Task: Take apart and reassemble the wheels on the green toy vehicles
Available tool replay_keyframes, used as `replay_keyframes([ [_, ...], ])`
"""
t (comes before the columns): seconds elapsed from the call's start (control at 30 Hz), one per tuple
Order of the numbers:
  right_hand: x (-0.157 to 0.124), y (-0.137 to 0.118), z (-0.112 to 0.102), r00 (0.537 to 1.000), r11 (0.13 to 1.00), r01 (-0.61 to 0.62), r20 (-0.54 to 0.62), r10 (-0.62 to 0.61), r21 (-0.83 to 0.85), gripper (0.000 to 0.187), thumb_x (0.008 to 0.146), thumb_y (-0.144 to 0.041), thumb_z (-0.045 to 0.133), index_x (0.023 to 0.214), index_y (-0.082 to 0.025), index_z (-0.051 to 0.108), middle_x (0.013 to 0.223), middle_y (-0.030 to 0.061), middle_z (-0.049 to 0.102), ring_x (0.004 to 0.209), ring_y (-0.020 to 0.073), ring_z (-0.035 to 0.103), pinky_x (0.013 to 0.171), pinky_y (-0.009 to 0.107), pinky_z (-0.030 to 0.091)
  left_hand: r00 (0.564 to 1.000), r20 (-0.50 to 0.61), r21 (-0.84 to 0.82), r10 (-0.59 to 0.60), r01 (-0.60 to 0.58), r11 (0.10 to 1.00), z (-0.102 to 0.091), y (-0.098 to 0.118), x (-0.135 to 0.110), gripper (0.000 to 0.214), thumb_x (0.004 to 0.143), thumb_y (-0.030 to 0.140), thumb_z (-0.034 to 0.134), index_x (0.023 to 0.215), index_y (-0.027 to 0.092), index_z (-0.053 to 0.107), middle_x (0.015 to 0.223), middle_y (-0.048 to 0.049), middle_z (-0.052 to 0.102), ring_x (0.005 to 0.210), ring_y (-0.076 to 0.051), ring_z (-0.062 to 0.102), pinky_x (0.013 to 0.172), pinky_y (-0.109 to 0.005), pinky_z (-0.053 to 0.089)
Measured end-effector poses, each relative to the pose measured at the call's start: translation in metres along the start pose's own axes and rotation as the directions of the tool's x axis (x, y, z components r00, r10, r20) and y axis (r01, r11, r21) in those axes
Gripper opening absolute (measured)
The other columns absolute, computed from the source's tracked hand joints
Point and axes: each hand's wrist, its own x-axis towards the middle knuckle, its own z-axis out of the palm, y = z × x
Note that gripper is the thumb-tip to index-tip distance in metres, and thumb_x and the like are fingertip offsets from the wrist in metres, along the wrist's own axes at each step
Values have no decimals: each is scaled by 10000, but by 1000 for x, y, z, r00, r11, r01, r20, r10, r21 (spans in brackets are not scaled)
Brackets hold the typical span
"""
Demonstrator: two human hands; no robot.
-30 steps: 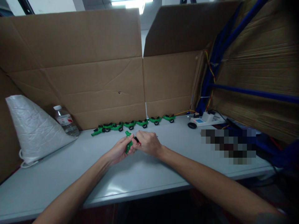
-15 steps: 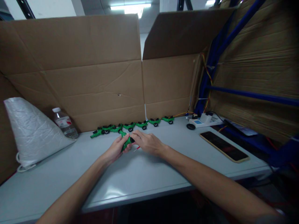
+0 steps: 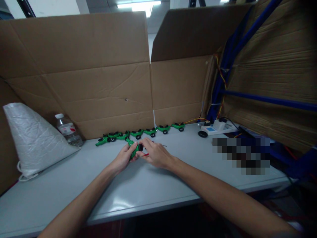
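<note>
My left hand (image 3: 123, 158) is closed round a small green toy vehicle (image 3: 134, 149) with a black wheel, held just above the grey table (image 3: 138, 188). My right hand (image 3: 155, 153) meets it from the right, fingers pinched at the black wheel, with a thin red-tipped tool or pin (image 3: 146, 154) showing under the fingers. Behind them a row of several finished green toy vehicles (image 3: 138, 133) lines the foot of the cardboard wall.
A white woven bag (image 3: 34, 138) and a water bottle (image 3: 66, 130) stand at the back left. Cardboard sheets (image 3: 99, 72) wall the back. A white device with wires (image 3: 213, 128) and a blurred patch (image 3: 241, 155) lie at the right, beside blue racking.
The toy tipped from upright to lying lower and flatter in my left hand. My right hand shifted to the wheel end. The hands stayed at the same spot.
</note>
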Motion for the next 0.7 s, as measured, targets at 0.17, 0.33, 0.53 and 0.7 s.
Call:
replay_keyframes([
  [0.17, 1, 3, 2, 999, 996, -35, -35, 38, 84, 220, 1069, -382, 550, 1200, -207, 526, 1166, 102, 658, 966, 212, 683, 749, 302, 515, 999, 24, -37, -25, 26, 999, 2, 2, -1, 474, 897, 619, 702, 856, 163, 580, 677, 10, 572, 552, -90, 488, 501, -200, 331],
  [0.33, 2, 6, 3, 997, 995, -80, 12, 79, 60, 264, 1044, -402, 611, 1205, -204, 546, 1093, 90, 693, 889, 212, 695, 719, 301, 502, 999, 31, -50, -23, 24, 998, 1, 4, 0, 480, 908, 618, 687, 815, 161, 574, 658, 8, 567, 541, -90, 478, 494, -207, 324],
  [0.53, 2, 7, 4, 1000, 998, -17, 0, 17, 52, 265, 1067, -402, 563, 1237, -199, 558, 1188, 111, 667, 1004, 224, 690, 766, 307, 521, 999, 34, 27, -7, 6, 1000, 3, 4, 0, 497, 905, 636, 674, 798, 163, 567, 635, 17, 544, 536, -89, 460, 492, -214, 307],
  [0.7, 3, 8, 5, 998, 996, -61, -25, 63, 70, 218, 1054, -372, 596, 1191, -208, 553, 1152, 93, 675, 940, 212, 692, 751, 304, 507, 1000, -7, -35, -29, 28, 999, 6, 7, -1, 489, 876, 626, 717, 851, 157, 580, 669, 11, 568, 547, -89, 476, 495, -209, 312],
])
